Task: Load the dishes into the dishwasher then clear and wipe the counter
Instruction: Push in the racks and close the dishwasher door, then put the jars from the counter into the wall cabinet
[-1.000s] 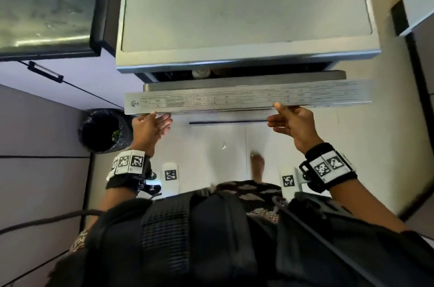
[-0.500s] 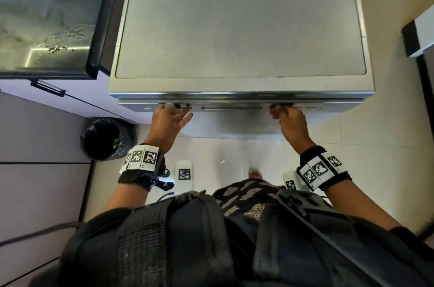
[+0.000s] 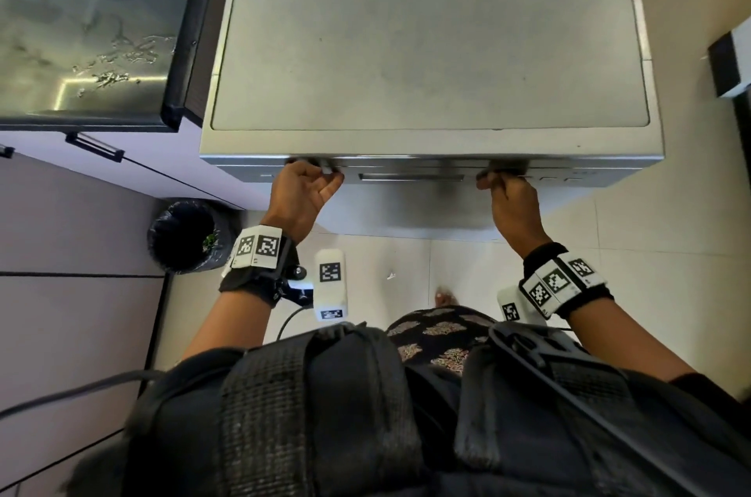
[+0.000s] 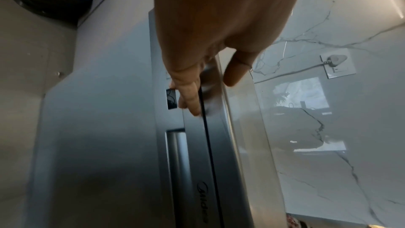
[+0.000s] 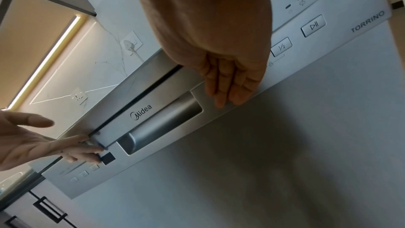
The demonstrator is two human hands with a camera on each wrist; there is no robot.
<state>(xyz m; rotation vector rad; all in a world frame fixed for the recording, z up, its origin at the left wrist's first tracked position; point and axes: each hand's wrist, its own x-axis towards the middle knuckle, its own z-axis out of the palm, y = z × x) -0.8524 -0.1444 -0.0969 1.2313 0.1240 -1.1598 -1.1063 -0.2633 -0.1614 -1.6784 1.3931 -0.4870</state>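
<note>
Steel dishwasher (image 5: 285, 145) w/ "Midea", "TORRINO" labels

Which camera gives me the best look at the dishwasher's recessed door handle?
The right wrist view: the handle shows whole, under the Midea logo. The left wrist view shows it dim and foreshortened; the head view shows only a thin strip.

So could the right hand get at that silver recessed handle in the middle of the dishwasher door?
Probably yes: the right hand rests on the panel beside the silver recessed handle, with nothing between them.

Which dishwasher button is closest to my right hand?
The button marked 1/2, just beside your right hand; the play-pause button lies farther along the panel.
</note>
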